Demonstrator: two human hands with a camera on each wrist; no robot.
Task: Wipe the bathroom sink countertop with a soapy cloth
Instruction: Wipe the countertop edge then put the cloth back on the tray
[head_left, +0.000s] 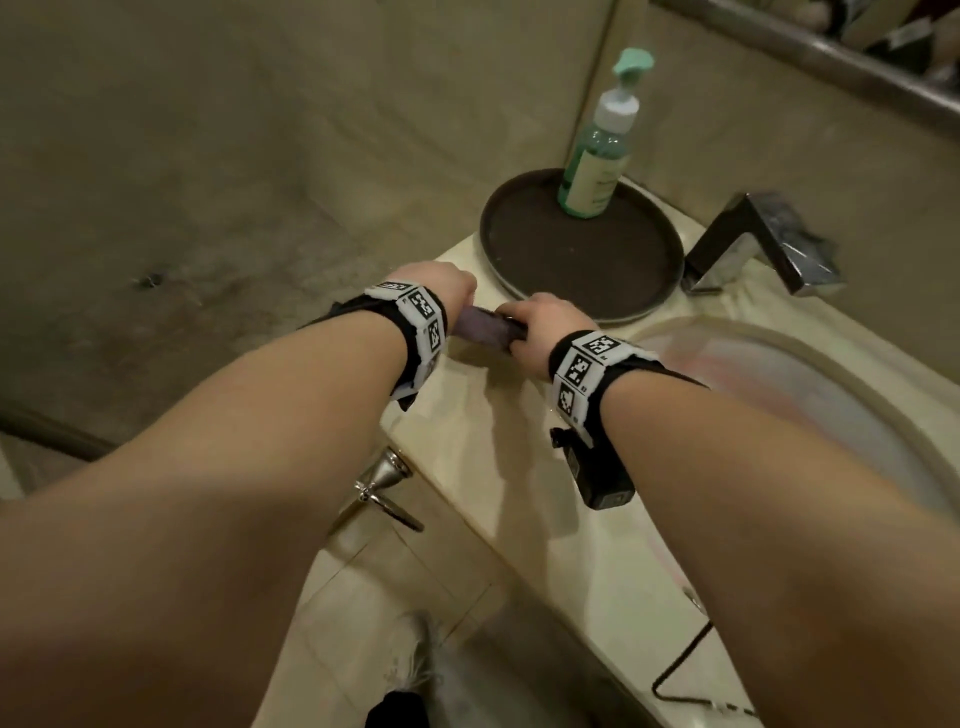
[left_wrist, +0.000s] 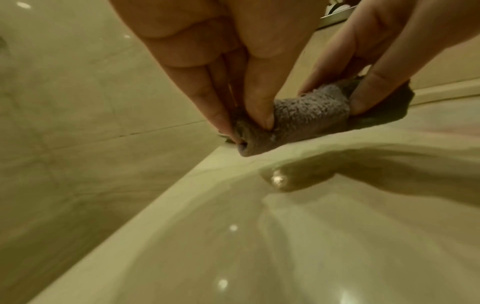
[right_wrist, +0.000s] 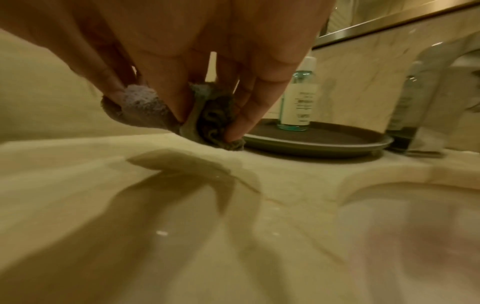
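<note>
A rolled grey-purple cloth (head_left: 480, 327) lies along the far left corner of the beige countertop (head_left: 498, 447). My left hand (head_left: 441, 288) pinches the cloth's left end (left_wrist: 249, 135) between thumb and fingers. At the other end (right_wrist: 210, 121), my right hand (head_left: 540, 325) grips the roll with fingers and thumb. In both wrist views the cloth (left_wrist: 309, 115) sits just above or on the glossy countertop (right_wrist: 182, 205); contact is unclear. The oval sink basin (head_left: 810, 395) is to the right of my right arm.
A dark round tray (head_left: 576, 260) stands just behind the hands, with a green pump soap bottle (head_left: 597, 156) on its back part. A chrome faucet (head_left: 763, 244) stands right of the tray. Tiled walls close the corner. The counter's left edge drops to a cabinet with a metal knob (head_left: 384, 478).
</note>
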